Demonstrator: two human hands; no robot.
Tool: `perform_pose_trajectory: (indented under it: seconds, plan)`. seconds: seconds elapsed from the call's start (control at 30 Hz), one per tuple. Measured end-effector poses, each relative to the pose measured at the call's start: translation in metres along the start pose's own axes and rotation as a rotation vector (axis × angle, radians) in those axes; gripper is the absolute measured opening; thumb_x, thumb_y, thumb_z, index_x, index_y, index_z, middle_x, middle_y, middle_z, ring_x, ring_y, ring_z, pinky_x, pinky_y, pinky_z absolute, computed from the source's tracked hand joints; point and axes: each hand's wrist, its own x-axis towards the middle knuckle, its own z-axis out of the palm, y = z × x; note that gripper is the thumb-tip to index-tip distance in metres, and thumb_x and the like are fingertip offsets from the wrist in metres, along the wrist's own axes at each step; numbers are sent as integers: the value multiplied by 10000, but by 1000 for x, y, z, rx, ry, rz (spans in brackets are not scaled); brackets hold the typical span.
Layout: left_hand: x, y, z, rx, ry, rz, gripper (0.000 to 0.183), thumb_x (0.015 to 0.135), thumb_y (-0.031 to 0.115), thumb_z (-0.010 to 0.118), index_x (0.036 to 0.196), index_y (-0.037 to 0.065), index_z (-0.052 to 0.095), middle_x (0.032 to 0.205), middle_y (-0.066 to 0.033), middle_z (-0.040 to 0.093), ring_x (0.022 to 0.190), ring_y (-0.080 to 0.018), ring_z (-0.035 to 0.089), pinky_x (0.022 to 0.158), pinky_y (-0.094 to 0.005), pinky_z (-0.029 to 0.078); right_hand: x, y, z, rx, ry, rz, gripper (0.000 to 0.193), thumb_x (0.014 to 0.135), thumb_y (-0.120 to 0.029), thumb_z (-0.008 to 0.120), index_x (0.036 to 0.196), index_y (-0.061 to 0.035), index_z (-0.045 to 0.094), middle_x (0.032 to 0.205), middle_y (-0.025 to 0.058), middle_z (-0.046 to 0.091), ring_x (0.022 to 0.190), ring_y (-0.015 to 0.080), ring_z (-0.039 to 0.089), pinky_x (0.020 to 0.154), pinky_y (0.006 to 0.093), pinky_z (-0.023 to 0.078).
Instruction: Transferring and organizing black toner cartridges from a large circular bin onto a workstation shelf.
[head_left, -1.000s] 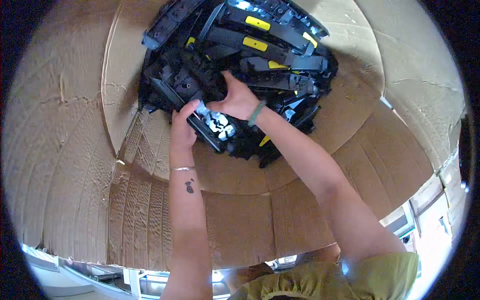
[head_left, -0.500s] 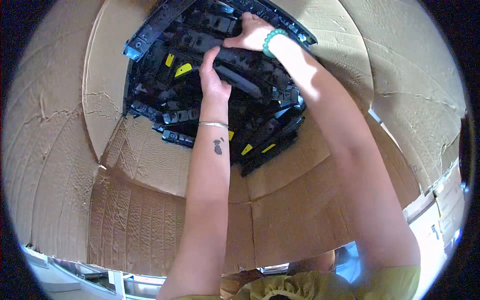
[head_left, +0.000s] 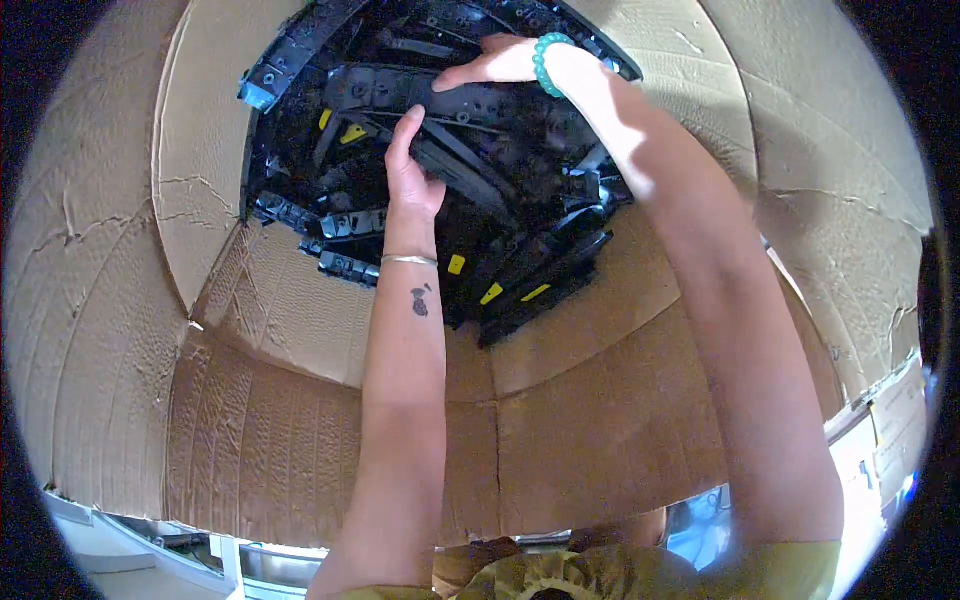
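Observation:
Both my arms reach down into a deep cardboard box holding black moulded plastic parts. A long black plastic part (head_left: 385, 88) with ribs and holes lies across both hands. My left hand (head_left: 412, 180) grips its near edge, thumb up along it and the other fingers hidden beneath. My right hand (head_left: 492, 66) is clasped over its far side, thumb on the face toward me and fingertips out of sight behind. A silver bangle (head_left: 410, 260) is on my left wrist, a green bead bracelet (head_left: 546, 65) on my right.
Brown cardboard walls (head_left: 270, 440) surround the parts on all sides. More black parts (head_left: 550, 275) lie jumbled below, some with yellow labels (head_left: 491, 293). A long black piece (head_left: 290, 70) rises along the far left. White framing (head_left: 232, 565) shows outside the near wall.
The long black part has tilted so that more of its ribbed face shows. My left hand has shifted slightly left, and my right hand has turned lower over the part.

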Motion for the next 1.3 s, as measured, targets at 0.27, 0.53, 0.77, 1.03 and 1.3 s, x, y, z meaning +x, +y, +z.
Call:
perform_pose_trajectory:
  seconds: [0.27, 0.53, 0.77, 1.03, 1.3]
  plan:
    - [-32, 17, -21, 156, 67, -33, 311, 730, 308, 640, 966, 115, 576, 936, -40, 597, 874, -216, 561, 792, -368, 445, -34, 3, 6, 202, 51, -107, 761, 624, -538, 678, 1100, 44, 558, 999, 154, 613, 930, 186, 572, 852, 277, 428]
    - [-65, 6, -48, 142, 1, -70, 378, 739, 256, 636, 1034, 32, 562, 945, -75, 607, 836, -216, 587, 787, -342, 472, -67, 13, 78, 599, 37, -191, 921, 595, -415, 771, 1265, 60, 353, 1179, 166, 504, 1076, 205, 482, 947, 278, 350]
    - [-96, 12, -34, 256, -31, -47, 545, 690, 106, 677, 1174, 52, 433, 999, -65, 560, 871, -183, 563, 775, -319, 472, -134, -1, 84, 889, 200, -203, 820, 640, -238, 733, 1286, 54, 319, 1151, 144, 516, 1061, 192, 484, 942, 280, 348]
    - [-239, 99, 59, 519, -193, 92, 669, 621, 76, 709, 1205, 3, 390, 1094, -110, 545, 1017, -210, 520, 910, -354, 400, -269, -100, 11, 1169, 13, -383, 949, 662, -334, 740, 1357, 21, 200, 1275, 175, 412, 1179, 214, 398, 1010, 300, 277]
    - [-442, 140, 160, 450, -378, 148, 777, 683, 133, 624, 1340, 36, 221, 1275, -100, 399, 1157, -207, 393, 986, -333, 307, -489, -172, -45, 873, 227, -464, 797, 742, -109, 661, 1340, 43, 157, 1215, 150, 451, 1083, 213, 467, 954, 324, 357]
